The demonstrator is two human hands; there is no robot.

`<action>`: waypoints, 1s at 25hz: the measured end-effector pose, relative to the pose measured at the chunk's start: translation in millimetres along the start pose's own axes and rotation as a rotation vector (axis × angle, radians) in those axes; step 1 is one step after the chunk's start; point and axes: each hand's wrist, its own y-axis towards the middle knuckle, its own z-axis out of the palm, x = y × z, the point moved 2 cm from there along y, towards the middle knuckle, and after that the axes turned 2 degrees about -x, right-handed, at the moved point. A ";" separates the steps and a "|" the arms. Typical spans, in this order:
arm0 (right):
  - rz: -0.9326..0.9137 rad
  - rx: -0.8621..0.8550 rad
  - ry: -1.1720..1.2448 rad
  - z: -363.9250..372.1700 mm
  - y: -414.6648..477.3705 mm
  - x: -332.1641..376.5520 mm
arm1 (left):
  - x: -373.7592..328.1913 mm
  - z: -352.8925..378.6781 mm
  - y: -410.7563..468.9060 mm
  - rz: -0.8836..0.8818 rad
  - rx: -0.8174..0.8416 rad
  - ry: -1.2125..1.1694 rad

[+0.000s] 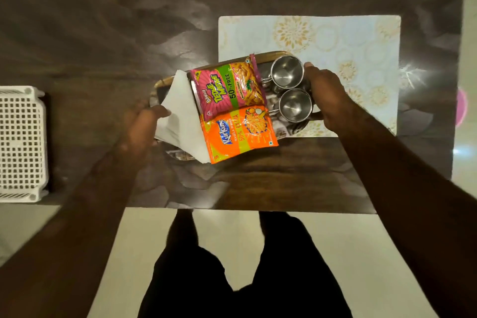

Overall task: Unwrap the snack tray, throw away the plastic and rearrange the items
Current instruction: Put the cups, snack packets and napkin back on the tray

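Note:
An oval wood-rimmed snack tray [268,55] lies tilted on the dark table, partly over a pale placemat [335,39]. On it are white folded napkins [180,116], a pink Tedhe Medhe snack packet [227,88], an orange Kurkure packet [240,134] and two steel cups [287,72] [295,106]. My left hand [142,131] holds the tray's left end by the napkins. At the tray's right end my right hand [327,95] grips it beside the cups. No plastic wrap can be made out.
A white perforated plastic basket [22,144] stands at the table's left edge. The dark wooden table [103,33] ends near my legs; pale floor lies below. A pink object [462,108] shows past the table's right edge.

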 end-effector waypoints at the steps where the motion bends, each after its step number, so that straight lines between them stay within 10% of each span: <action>1: 0.007 -0.003 0.008 -14.1 6.5 -2.3 | -5.7 15.5 0.1 0.014 0.001 0.005; 25: 0.165 -0.109 0.160 -139.0 106.8 -30.8 | -82.4 200.6 29.8 0.170 0.093 0.191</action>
